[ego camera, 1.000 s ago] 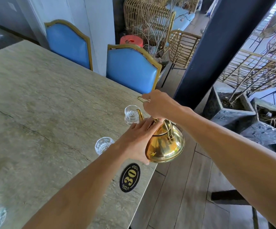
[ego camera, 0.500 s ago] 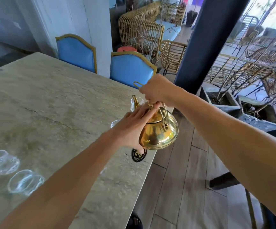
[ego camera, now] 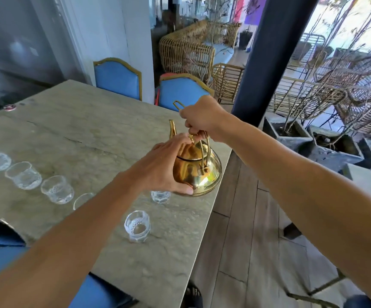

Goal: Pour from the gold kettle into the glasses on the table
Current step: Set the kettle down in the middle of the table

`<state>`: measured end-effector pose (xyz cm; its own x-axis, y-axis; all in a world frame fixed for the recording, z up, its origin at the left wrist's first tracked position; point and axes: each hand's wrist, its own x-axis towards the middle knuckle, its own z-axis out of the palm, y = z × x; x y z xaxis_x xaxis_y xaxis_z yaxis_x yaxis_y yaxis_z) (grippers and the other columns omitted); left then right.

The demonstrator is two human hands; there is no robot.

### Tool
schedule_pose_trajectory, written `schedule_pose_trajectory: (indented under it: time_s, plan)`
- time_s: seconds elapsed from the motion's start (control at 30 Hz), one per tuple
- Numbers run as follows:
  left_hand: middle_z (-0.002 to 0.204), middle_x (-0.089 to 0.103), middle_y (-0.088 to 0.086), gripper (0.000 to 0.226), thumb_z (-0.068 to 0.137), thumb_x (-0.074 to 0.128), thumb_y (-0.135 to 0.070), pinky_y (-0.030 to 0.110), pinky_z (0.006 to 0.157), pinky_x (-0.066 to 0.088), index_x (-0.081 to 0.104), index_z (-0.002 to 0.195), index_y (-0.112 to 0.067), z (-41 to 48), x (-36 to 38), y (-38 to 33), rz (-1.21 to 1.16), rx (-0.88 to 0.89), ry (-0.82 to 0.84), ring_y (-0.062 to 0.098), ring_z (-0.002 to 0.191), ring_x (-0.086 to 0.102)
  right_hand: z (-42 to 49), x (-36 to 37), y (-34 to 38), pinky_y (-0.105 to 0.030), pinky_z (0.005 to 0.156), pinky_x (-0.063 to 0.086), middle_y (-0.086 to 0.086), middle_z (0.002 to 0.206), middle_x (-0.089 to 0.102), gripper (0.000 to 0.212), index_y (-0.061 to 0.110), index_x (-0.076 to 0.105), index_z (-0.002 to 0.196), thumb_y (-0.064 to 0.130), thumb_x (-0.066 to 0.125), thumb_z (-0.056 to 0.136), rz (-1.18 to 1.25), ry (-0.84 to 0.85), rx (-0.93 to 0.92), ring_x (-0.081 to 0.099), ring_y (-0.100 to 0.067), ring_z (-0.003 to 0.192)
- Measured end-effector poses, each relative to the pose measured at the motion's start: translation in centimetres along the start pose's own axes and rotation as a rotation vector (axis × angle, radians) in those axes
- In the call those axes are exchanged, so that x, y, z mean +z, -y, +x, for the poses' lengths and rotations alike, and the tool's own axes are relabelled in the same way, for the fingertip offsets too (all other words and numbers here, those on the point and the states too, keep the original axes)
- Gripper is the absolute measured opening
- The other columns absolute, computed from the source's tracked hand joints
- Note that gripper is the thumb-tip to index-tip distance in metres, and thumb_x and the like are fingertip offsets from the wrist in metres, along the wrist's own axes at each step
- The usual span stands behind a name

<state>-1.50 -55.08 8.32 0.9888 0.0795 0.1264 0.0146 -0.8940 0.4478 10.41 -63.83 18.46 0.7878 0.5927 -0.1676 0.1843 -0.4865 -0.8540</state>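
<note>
Both forearms are reaching forward. The right hand (ego camera: 202, 117) is gripping the handle of the shiny gold metal kettle (ego camera: 211, 174) in a fist; the left hand (ego camera: 164, 167) is pressing straight fingers against its side, thumb beneath.

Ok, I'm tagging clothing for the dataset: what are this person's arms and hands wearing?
Nothing visible. The left hand and right hand are bare: no gloves, watch or bracelet. Both forearms are bare to the frame's edge, no sleeve in view.
</note>
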Motion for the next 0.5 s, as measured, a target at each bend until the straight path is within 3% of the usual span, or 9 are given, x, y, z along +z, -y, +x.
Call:
schedule_pose_trajectory:
  time_s: [0.07, 0.17, 0.33, 0.5]
  plan:
    - [0.148, 0.042, -0.008, 0.122, 0.048, 0.088, -0.071, 0.05, 0.11, 0.042, 0.021, 0.144, -0.038, -0.7, -0.5, 0.4, -0.055, -0.061, -0.01, 0.025, 0.132, 0.045, -0.7, 0.7, 0.6, -0.035, 0.056, 0.046, -0.017, 0.078, 0.051, 0.005, 0.003, 0.055, 0.09, 0.003, 0.051, 0.091, 0.061, 0.016, 0.018, 0.044, -0.019, 0.044]
    - [0.145, 0.047, -0.007, 0.12, 0.044, 0.082, -0.081, 0.053, 0.106, 0.046, 0.02, 0.14, -0.041, -1.1, -1.1, 1.5, -0.11, -0.124, -0.044, 0.024, 0.13, 0.048, -1.5, 1.5, 1.5, -0.029, 0.045, 0.045, -0.017, 0.076, 0.049, 0.005, 0.001, 0.053, 0.092, 0.003, 0.048, 0.095, 0.181, 0.057, 0.019, 0.041, -0.016, 0.038]
    - [0.154, 0.041, -0.007, 0.131, 0.046, 0.084, -0.08, 0.053, 0.114, 0.04, 0.014, 0.149, -0.04, -1.4, -2.0, 3.4, -0.11, -0.147, -0.081, 0.024, 0.139, 0.045, -1.1, 3.2, 2.7, -0.024, 0.038, 0.045, -0.013, 0.067, 0.049, 0.008, 0.0, 0.052, 0.091, 0.001, 0.045, 0.096, 0.309, 0.109, 0.01, 0.042, -0.015, 0.038]
    - [0.155, 0.041, -0.006, 0.13, 0.049, 0.084, -0.08, 0.052, 0.116, 0.038, 0.02, 0.152, -0.031, -1.7, -3.0, 6.0, -0.01, -0.159, -0.081, 0.02, 0.139, 0.044, -0.1, 5.4, 3.6, -0.024, 0.039, 0.047, -0.012, 0.066, 0.048, 0.008, 0.001, 0.051, 0.093, 0.0, 0.046, 0.098, 0.323, 0.154, -0.004, 0.044, -0.015, 0.037]
